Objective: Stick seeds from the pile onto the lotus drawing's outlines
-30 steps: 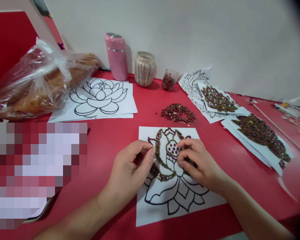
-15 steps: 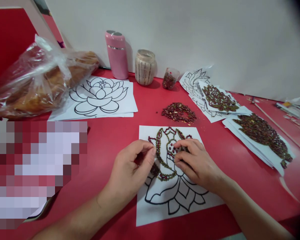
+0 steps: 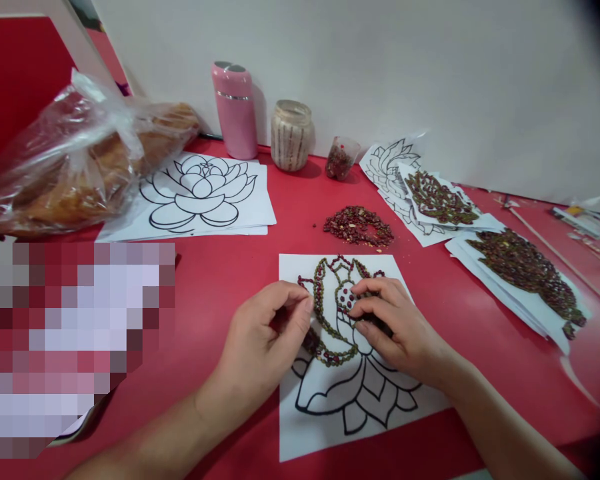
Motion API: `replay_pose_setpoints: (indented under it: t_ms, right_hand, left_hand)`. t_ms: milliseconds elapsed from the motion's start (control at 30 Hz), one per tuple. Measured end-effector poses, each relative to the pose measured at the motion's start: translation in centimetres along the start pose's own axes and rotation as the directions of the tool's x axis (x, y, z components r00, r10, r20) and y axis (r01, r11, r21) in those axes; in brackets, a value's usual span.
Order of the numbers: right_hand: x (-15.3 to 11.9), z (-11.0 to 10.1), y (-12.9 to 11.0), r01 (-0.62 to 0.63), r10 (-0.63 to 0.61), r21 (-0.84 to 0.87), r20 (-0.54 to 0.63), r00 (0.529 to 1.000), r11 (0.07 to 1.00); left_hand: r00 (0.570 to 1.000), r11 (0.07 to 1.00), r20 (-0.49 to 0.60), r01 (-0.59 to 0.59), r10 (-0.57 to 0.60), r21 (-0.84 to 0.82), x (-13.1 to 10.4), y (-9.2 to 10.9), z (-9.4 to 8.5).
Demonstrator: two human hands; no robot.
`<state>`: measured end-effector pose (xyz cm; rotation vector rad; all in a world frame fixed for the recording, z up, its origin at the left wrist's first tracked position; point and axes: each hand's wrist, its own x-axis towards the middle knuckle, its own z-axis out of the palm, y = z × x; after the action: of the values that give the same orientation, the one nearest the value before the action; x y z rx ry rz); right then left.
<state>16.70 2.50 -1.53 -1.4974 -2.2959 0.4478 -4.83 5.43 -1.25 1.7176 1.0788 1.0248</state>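
Note:
A white sheet with a lotus line drawing [image 3: 325, 420] lies on the red table in front of me. Small green and dark red beans [image 3: 347, 299] follow the outlines on its upper half, and several red ones dot an oval in the centre. At the sheet's left side, my left hand [image 3: 275, 327] is closed, thumb and index tips pinched together; whatever they hold is too small to make out. My right hand [image 3: 393, 320] rests over the right half of the drawing, its fingers bent but apart, tips by the central beans. It covers part of the bean outline.
Behind the sheet is a pile of red beans [image 3: 359, 225]. A small cup [image 3: 342, 159], a jar [image 3: 291, 137] and a pink flask [image 3: 235, 110] stand along the wall. Bean-covered papers [image 3: 525, 280] lie right; lotus sheets [image 3: 200, 193] and a plastic bag [image 3: 95, 153] lie left.
The lotus sheet has shifted and turned slightly, its lower edge moving right and towards me. My right hand has moved slightly right; my left hand stays nearly in place, still pinched.

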Motion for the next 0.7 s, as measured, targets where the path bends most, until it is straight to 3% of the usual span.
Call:
replay_pose_setpoints:
  t_ms: [300, 700]
  right_hand:
    - [0.0, -0.1, -0.1, -0.004, 0.001, -0.031, -0.096, 0.995, 1.000]
    - [0.5, 0.3, -0.9, -0.055, 0.052, -0.080, -0.042, 0.998, 0.995]
  left_hand:
    - [1.000, 1.000, -0.003, 0.001, -0.001, 0.000, 0.2, 0.1, 0.1]
    - [0.999, 0.999, 0.018, 0.039, -0.040, 0.004, 0.2, 0.1, 0.0]
